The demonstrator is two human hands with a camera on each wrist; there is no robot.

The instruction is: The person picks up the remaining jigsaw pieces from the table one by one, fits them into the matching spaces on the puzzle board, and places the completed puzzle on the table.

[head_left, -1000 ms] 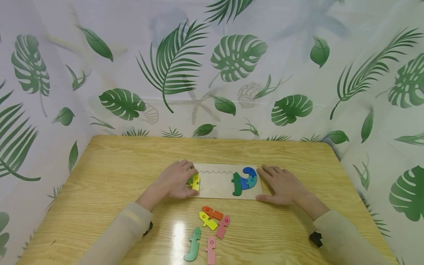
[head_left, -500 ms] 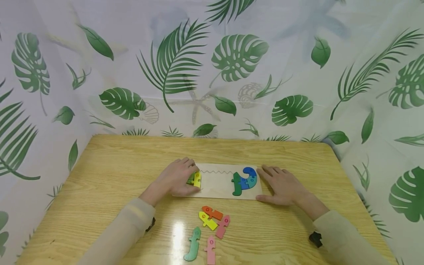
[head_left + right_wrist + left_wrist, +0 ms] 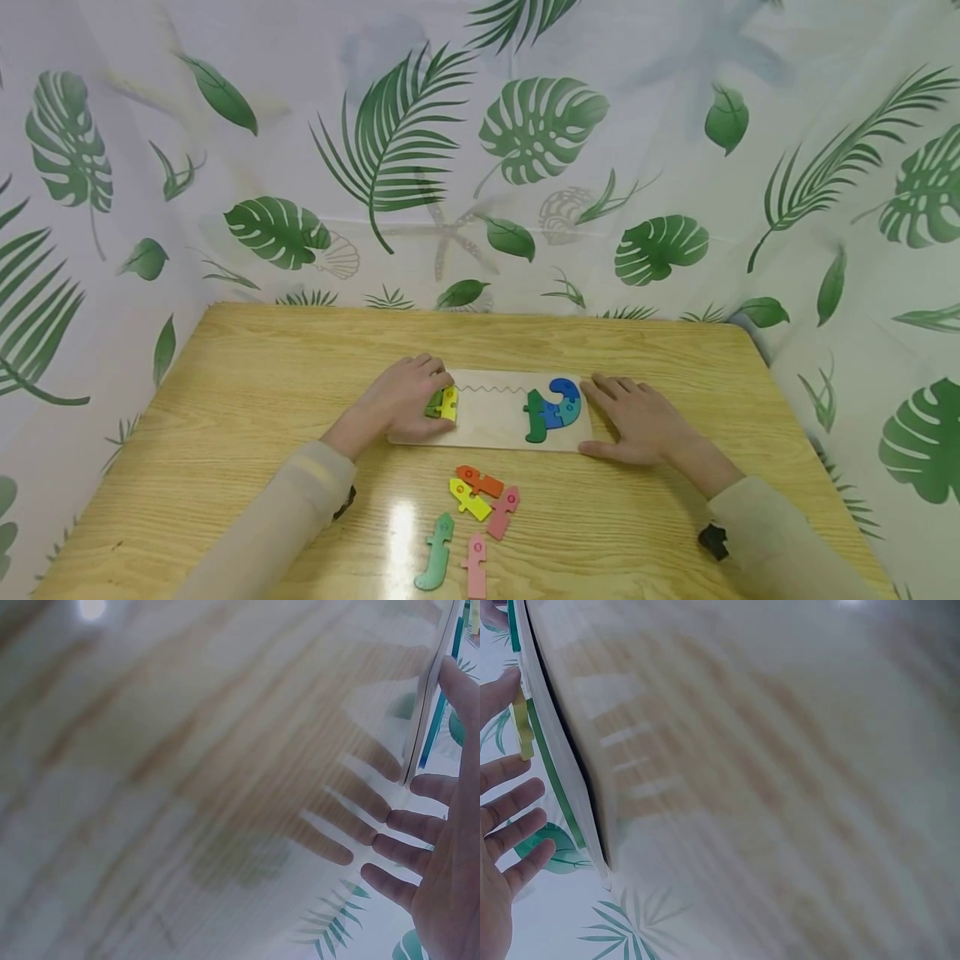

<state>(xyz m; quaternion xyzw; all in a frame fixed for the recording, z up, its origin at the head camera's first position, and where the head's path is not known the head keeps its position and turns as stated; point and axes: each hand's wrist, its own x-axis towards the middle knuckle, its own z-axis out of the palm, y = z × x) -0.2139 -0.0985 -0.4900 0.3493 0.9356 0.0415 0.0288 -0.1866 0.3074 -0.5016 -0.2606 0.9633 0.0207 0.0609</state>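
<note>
In the head view a pale wooden puzzle board (image 3: 491, 421) lies on the table. My left hand (image 3: 408, 402) is over its left end and pinches a yellow puzzle piece (image 3: 449, 405) between thumb and index finger; the left wrist view shows the yellow piece (image 3: 523, 724) edge-on between them. A green piece (image 3: 433, 405) sits just left of it, partly hidden by the hand. At the board's right end are a dark green piece (image 3: 536, 421), blue pieces (image 3: 551, 415) and a teal piece (image 3: 572, 410), fitted together. My right hand (image 3: 637, 418) rests at the right edge, fingers extended.
In front of the board lie loose pieces: orange (image 3: 480, 481), yellow (image 3: 469, 499), dark pink (image 3: 503, 512), light pink (image 3: 476, 567) and light green (image 3: 437, 554). The wooden table (image 3: 300, 533) meets a leaf-printed cloth (image 3: 450, 208) at the back and sides.
My left hand has shifted slightly right along the board with the yellow piece, uncovering more of the board's lower left edge. The right hand stays in place.
</note>
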